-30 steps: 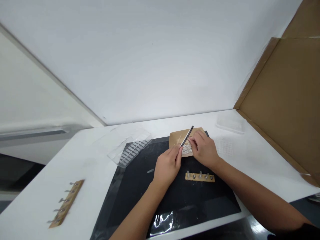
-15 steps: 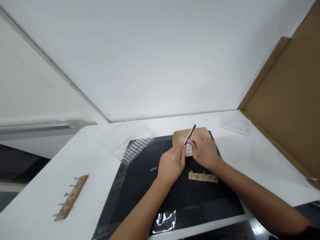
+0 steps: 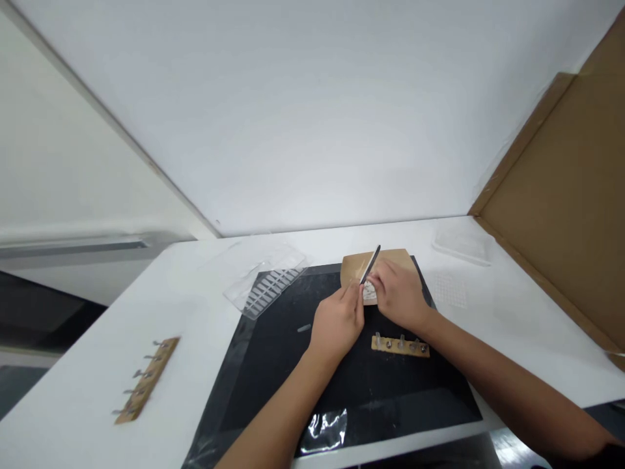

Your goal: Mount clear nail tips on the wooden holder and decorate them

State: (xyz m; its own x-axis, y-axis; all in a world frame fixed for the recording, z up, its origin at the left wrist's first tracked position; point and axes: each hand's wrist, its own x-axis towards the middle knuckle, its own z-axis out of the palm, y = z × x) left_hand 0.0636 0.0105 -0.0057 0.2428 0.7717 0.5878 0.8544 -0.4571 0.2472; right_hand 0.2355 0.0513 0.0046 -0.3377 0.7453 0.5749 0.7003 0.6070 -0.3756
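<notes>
My left hand (image 3: 340, 317) is closed around the lower end of a thin black-and-white stick (image 3: 370, 264), which tilts up to the right. Close beside it, my right hand (image 3: 398, 293) has its fingers pinched together near the stick's lower end; whatever is between them is too small to make out. Beneath both hands lies a brown paper sheet (image 3: 352, 264) with a crumpled white patch (image 3: 370, 292) on it. Just below my right hand, a short wooden strip (image 3: 400, 346) with several small upright clips rests on the black mat (image 3: 273, 371).
A clear tray of nail-shaped pieces (image 3: 268, 291) lies at the mat's upper left, with one loose clear piece (image 3: 303, 328) on the mat. Another wooden strip (image 3: 149, 381) sits on the left. A clear lid (image 3: 461, 246) and cardboard (image 3: 561, 208) are at right.
The view has shifted slightly, so the objects appear a little further right. Both hands keep nearly the same pose over the paper.
</notes>
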